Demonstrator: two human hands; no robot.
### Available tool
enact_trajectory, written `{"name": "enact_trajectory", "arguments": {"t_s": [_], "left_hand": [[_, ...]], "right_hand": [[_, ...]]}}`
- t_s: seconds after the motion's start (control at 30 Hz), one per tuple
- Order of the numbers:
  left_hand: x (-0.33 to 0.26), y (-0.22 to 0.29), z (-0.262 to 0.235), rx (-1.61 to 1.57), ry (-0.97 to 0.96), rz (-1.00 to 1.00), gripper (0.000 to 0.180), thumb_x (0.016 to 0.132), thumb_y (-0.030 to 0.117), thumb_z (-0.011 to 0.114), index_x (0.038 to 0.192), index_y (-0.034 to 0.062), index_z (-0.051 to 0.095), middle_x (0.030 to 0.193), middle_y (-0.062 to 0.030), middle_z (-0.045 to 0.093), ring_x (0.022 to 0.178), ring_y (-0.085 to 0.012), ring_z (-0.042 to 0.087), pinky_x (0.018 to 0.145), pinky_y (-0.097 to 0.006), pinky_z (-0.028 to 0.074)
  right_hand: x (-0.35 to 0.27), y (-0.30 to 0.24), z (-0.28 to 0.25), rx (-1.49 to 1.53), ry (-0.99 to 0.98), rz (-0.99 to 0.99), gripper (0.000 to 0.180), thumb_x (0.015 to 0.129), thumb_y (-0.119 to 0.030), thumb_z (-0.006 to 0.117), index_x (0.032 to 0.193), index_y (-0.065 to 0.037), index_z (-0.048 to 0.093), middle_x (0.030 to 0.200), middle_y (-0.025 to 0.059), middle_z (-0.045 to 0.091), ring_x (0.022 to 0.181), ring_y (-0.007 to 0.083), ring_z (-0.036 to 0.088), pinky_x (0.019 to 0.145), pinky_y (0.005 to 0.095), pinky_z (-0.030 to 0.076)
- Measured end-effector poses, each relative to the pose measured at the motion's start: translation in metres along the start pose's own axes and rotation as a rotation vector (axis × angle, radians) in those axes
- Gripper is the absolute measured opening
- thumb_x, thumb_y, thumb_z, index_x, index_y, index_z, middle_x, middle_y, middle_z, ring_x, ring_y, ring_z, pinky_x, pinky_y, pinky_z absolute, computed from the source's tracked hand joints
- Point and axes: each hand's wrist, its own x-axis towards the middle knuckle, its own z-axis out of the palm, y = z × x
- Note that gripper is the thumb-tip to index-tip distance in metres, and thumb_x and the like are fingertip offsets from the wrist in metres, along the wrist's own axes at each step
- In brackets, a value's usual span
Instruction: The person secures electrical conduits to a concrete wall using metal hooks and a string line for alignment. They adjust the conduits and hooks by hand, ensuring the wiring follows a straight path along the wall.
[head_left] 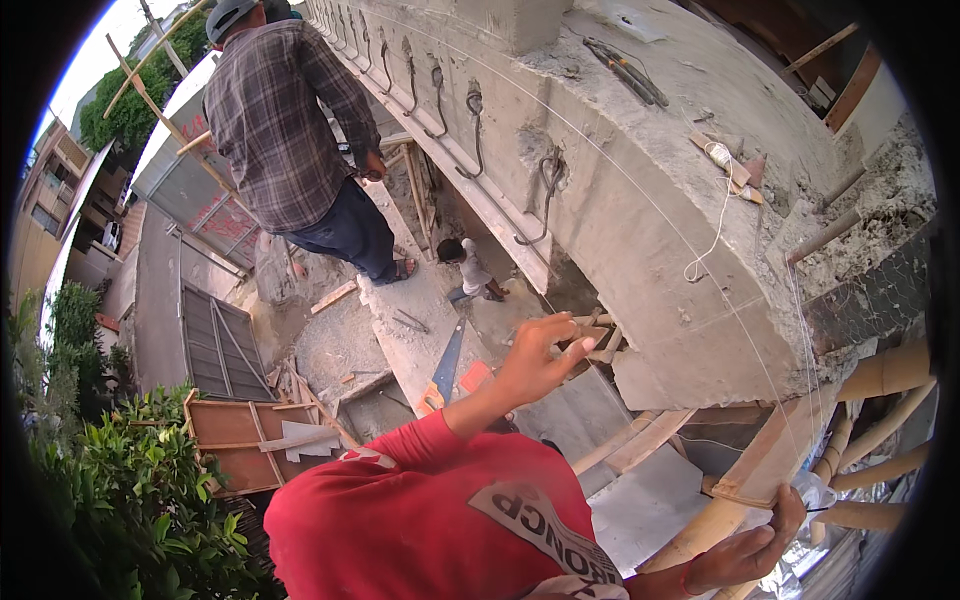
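Observation:
My left hand is raised in front of my red shirt, beside the lower edge of the grey concrete beam. Its fingers are curved, with a gap between thumb and forefinger and nothing visible between them. At the lower right, my right hand has its fingers bent around part of a clear plastic bag; the exact grip is partly hidden. A thin black piece sticks out by the bag. Next to this hand stands a wooden board, with thin white string running down the beam towards it.
A person in a plaid shirt stands on a plank ahead; another person is lower down. A handsaw lies on the plank. Bent steel bars protrude from the beam. Pliers-like tools and a string-wound wood piece rest on top.

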Motion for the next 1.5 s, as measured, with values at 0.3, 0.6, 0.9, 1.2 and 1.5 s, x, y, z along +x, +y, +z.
{"name": "enact_trajectory", "arguments": {"t_s": [0.3, 0.6, 0.9, 1.2, 1.5], "left_hand": [[0.002, 0.001, 0.006, -0.026, -0.017, -0.021, 0.029, 0.098, 0.018, 0.074, 0.084, -0.006, 0.066, 0.077, -0.0168, 0.06, 0.068, -0.0312, 0.058, 0.065, -0.042, 0.045], [-0.001, -0.001, 0.015, -0.084, -0.059, -0.047, 0.031, 0.099, 0.02, 0.074, 0.084, -0.0049, 0.065, 0.078, -0.015, 0.062, 0.07, -0.0297, 0.059, 0.068, -0.041, 0.045], [-0.003, -0.001, 0.016, -0.089, -0.034, -0.031, 0.031, 0.099, 0.021, 0.074, 0.084, -0.0052, 0.066, 0.079, -0.0161, 0.062, 0.071, -0.0292, 0.06, 0.067, -0.042, 0.046], [-0.006, 0.0, 0.013, -0.064, -0.045, -0.043, 0.032, 0.1, 0.022, 0.072, 0.086, -0.0063, 0.067, 0.079, -0.0168, 0.063, 0.071, -0.0302, 0.06, 0.067, -0.043, 0.047], [-0.009, 0.004, 0.014, -0.057, -0.042, -0.042, 0.032, 0.1, 0.022, 0.071, 0.084, -0.006, 0.066, 0.079, -0.0175, 0.062, 0.072, -0.0315, 0.06, 0.066, -0.043, 0.047]], "right_hand": [[0.016, -0.024, 0.018, -0.057, 0.163, -0.121, 0.055, 0.113, -0.038, 0.049, 0.101, 0.009, 0.074, 0.099, 0.021, 0.077, 0.093, 0.0357, 0.073, 0.091, 0.0484, 0.058], [-0.008, 0.013, 0.001, 0.011, 0.031, 0.003, 0.06, 0.117, -0.041, 0.04, 0.131, 0.011, 0.064, 0.13, 0.0207, 0.069, 0.128, 0.0347, 0.063, 0.113, 0.0486, 0.048], [0.011, -0.022, 0.019, -0.109, 0.177, -0.064, 0.05, 0.114, -0.034, 0.048, 0.104, 0.007, 0.075, 0.105, 0.0185, 0.078, 0.098, 0.0345, 0.074, 0.094, 0.048, 0.057], [0.011, -0.016, 0.019, -0.074, 0.174, -0.132, 0.051, 0.113, -0.038, 0.052, 0.107, 0.007, 0.075, 0.107, 0.0195, 0.078, 0.1, 0.0361, 0.073, 0.096, 0.0498, 0.056], [-0.005, 0.009, 0.007, 0.018, 0.027, 0.024, 0.056, 0.117, -0.038, 0.042, 0.134, 0.011, 0.062, 0.132, 0.0207, 0.067, 0.128, 0.0343, 0.062, 0.115, 0.0474, 0.046]]}}
